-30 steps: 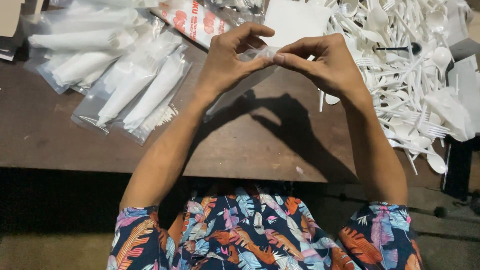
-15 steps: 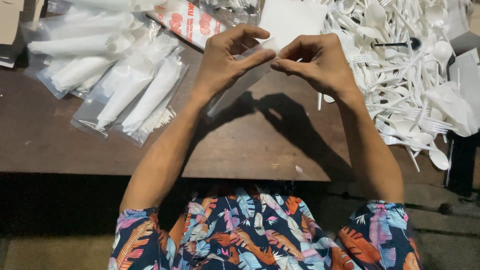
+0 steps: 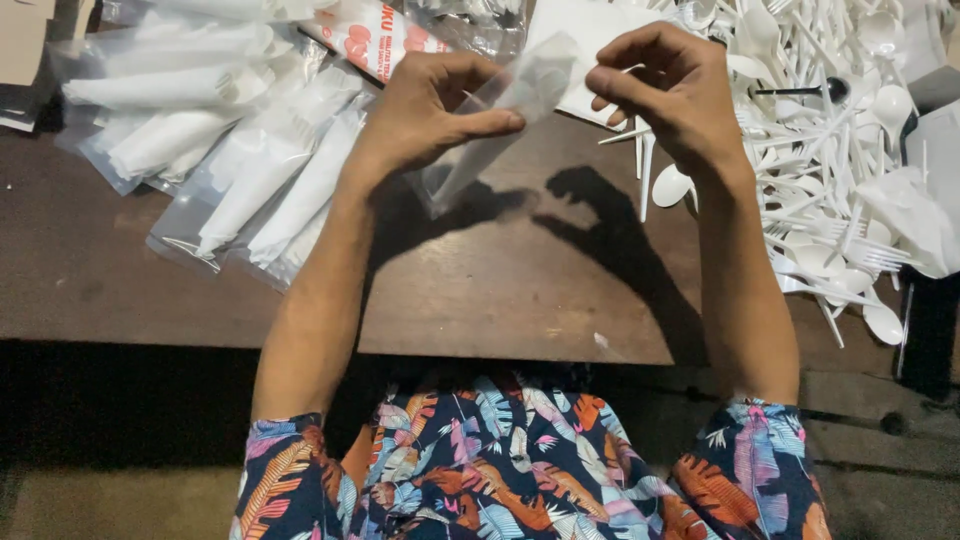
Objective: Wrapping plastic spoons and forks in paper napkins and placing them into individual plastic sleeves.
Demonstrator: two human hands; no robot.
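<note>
Head view: a clear plastic sleeve (image 3: 500,125) is pinched in the left hand (image 3: 430,110); the right hand (image 3: 665,90), fingers curled, is held just beside its top edge, above the white plastic cutlery (image 3: 830,150).

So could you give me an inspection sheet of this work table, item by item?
Surface: dark brown wooden table, worn, bare in the middle.
Job's things: clear plastic sleeve, pinched in the left hand, its top near the right.
Clutter: filled clear packets lying at left; loose pile of white plastic spoons and forks at right; a white sheet behind the hands.
Hands: left hand shut on the sleeve; right hand with fingers pinched together, whether it grips the sleeve cannot be told.
Cables: nothing seen.
Surroundings: dim floor below the table edge; the person's leaf-patterned shorts.
</note>
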